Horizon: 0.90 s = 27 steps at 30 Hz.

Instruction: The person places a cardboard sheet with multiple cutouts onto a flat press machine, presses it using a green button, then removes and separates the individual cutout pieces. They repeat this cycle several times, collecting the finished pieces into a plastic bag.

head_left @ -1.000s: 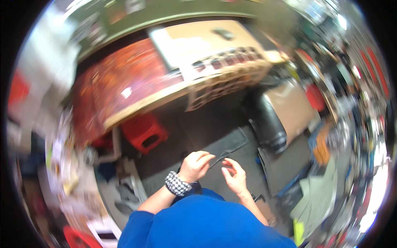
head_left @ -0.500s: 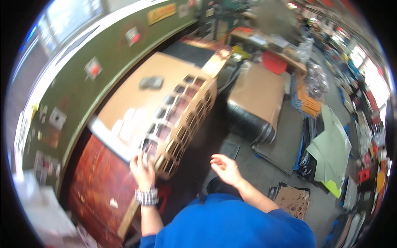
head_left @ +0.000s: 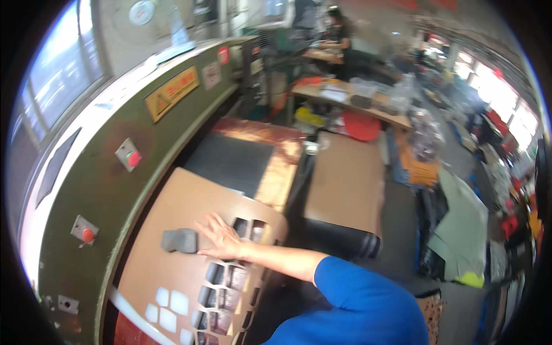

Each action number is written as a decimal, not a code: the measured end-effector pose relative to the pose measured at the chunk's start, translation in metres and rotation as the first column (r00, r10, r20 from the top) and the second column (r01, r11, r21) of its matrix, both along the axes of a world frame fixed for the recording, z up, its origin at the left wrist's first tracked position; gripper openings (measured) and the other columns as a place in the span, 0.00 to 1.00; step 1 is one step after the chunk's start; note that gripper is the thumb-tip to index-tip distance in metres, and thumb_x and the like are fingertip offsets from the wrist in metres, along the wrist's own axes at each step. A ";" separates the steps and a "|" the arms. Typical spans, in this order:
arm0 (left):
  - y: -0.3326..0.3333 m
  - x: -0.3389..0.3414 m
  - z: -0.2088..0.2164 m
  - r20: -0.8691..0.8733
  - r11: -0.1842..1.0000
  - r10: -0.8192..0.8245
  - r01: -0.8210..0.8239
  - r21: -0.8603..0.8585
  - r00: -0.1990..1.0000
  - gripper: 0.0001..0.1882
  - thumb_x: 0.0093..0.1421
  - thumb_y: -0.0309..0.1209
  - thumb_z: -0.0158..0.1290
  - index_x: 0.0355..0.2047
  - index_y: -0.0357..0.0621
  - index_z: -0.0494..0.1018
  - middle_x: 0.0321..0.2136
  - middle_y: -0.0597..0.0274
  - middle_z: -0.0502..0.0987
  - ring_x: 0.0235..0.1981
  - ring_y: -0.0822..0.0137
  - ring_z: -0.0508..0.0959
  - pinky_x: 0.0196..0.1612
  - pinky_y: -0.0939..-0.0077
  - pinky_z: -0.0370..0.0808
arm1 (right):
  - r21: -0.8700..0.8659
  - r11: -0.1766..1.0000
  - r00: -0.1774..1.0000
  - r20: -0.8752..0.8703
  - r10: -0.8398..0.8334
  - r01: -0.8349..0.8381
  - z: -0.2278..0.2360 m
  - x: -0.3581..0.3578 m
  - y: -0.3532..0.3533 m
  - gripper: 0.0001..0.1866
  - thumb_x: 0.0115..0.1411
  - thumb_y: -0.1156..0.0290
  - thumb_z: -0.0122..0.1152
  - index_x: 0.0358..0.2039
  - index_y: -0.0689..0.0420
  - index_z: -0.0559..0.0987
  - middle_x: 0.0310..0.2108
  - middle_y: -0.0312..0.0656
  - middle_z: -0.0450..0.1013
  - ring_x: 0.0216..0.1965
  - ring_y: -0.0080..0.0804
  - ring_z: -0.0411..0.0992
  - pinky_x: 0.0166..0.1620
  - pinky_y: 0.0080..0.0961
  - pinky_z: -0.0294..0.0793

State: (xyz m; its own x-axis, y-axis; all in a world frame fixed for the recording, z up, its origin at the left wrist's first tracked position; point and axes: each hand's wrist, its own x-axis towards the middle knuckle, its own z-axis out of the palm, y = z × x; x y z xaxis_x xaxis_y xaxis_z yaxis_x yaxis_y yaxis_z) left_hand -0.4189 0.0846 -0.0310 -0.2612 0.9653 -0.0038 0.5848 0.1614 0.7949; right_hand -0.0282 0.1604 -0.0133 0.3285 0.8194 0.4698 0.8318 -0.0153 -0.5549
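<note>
The right hand's fingers are spread wide over the tan sheet; the grey block lies just left of thumb and forefinger, ungrasped.

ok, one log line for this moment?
right hand: open, over tan sheet | grey block: beside right hand | left hand: out of view

Workshop, industrial. Landmark: long green machine; bears red push buttons and yellow warning plate. Right alongside machine: tan sheet with rows of cut-outs. Farther right of machine: workbench, tan-topped bundle, pale green sheets.
</note>
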 end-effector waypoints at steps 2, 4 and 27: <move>0.003 0.006 -0.005 -0.081 0.990 0.063 -0.052 0.133 0.995 0.26 0.66 0.38 0.51 0.59 0.35 0.66 0.51 0.40 0.73 0.49 0.46 0.75 0.52 0.58 0.72 | -0.106 0.980 0.986 -0.009 0.167 -0.167 -0.001 0.011 0.040 0.48 0.48 0.49 0.71 0.64 0.58 0.62 0.60 0.66 0.56 0.63 0.64 0.54 0.63 0.49 0.62; 0.007 0.009 -0.014 -0.071 0.953 0.007 0.015 0.302 0.997 0.25 0.68 0.32 0.47 0.64 0.42 0.58 0.34 0.53 0.73 0.32 0.63 0.72 0.37 0.70 0.72 | -0.183 0.903 0.922 -0.074 0.381 -0.388 -0.007 0.009 0.059 0.47 0.47 0.50 0.72 0.64 0.56 0.63 0.59 0.66 0.57 0.63 0.66 0.54 0.61 0.51 0.64; -0.003 0.009 -0.004 0.026 0.971 0.206 -0.208 0.119 0.978 0.15 0.63 0.34 0.54 0.45 0.36 0.76 0.33 0.47 0.81 0.36 0.58 0.82 0.39 0.68 0.76 | 0.041 0.987 0.903 0.400 -0.157 0.153 -0.001 0.229 0.032 0.30 0.50 0.58 0.73 0.49 0.63 0.78 0.45 0.52 0.75 0.49 0.44 0.73 0.53 0.36 0.71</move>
